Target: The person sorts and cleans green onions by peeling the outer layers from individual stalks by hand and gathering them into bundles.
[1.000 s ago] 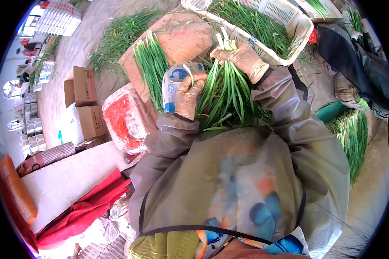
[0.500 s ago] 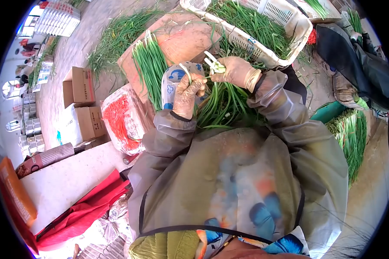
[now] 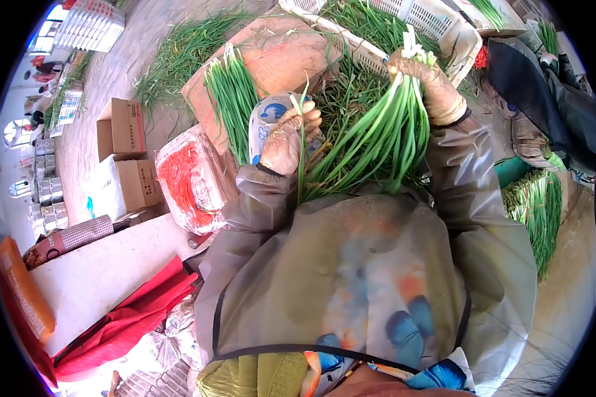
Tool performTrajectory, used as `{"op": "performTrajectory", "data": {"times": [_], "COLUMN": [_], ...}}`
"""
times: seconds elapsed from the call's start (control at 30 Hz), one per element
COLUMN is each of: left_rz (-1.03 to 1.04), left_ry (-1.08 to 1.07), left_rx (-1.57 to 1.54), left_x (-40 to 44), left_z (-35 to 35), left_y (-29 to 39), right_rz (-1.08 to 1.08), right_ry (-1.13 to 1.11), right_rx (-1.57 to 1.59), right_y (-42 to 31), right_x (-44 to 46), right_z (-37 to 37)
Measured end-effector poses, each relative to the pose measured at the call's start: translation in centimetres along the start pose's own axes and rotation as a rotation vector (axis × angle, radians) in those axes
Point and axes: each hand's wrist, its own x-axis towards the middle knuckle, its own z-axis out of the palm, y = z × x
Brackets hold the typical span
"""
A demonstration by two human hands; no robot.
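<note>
My right hand (image 3: 436,87), in a thin dirty glove, is closed round a bunch of chives (image 3: 385,137) just below their white ends. The white ends stick up past my fingers, and the green leaves hang down to the left, toward my lap. To the left, my gloved left hand (image 3: 285,140) pinches a thin chive stalk (image 3: 302,162), its pale tip up and its leaf hanging down. Behind that hand is a white and blue patterned thing (image 3: 261,119), partly covered. Loose chives and trimmings (image 3: 354,96) lie between and beyond my hands.
A neat bundle of chives (image 3: 232,92) rests on a reddish board (image 3: 278,49). Beyond is a white plastic crate (image 3: 467,49) of greens. Red ties (image 3: 182,178) lie on a package at left, near cardboard boxes (image 3: 122,129). More chives (image 3: 540,218) stand at right.
My right hand has moved right and away from my left hand, raising the bunch of chives so its leaves stretch out. My left hand has stayed near its place, with a stalk in it.
</note>
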Motion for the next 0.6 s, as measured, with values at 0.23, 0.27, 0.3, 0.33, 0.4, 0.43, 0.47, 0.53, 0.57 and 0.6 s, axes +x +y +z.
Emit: {"op": "performTrajectory", "data": {"times": [0.23,0.27,0.3,0.33,0.4,0.43,0.47,0.53,0.57,0.6], "left_rz": [0.061,0.075,0.087,0.098,0.081,0.069,0.079,0.035,-0.013,-0.026], "left_ry": [0.102,0.092,0.083,0.026,0.017,0.009,-0.026,-0.025,-0.023,0.016], "left_rx": [0.184,0.227,0.271,0.26,0.314,0.364,0.367,0.42,0.473,0.551], "left_x": [0.0,0.0,0.0,-0.1,-0.4,-0.5,-0.5,-0.5,-0.4,0.2], "left_z": [1.5,1.8,2.1,2.6,3.8,4.2,4.1,3.9,3.7,3.3], "left_y": [-0.3,-0.4,-0.5,-0.7,-0.7,-0.7,-1.0,-1.4,-1.7,-2.3], "right_rz": [0.224,0.163,0.104,0.117,0.064,0.071,0.076,0.151,0.054,-0.014], "right_ry": [-0.076,-0.072,-0.068,-0.077,-0.049,-0.055,-0.016,0.06,0.046,0.076], "right_rx": [0.033,0.043,0.054,0.007,-0.156,-0.155,-0.162,-0.17,-0.123,-0.156], "right_y": [2.0,3.3,4.7,5.4,6.5,6.1,5.9,5.0,4.6,3.9], "right_x": [-0.1,0.2,0.6,0.9,1.2,1.2,1.3,1.6,1.8,2.0], "right_z": [4.9,5.4,5.8,6.1,6.1,6.2,5.9,4.8,4.1,3.3]}}
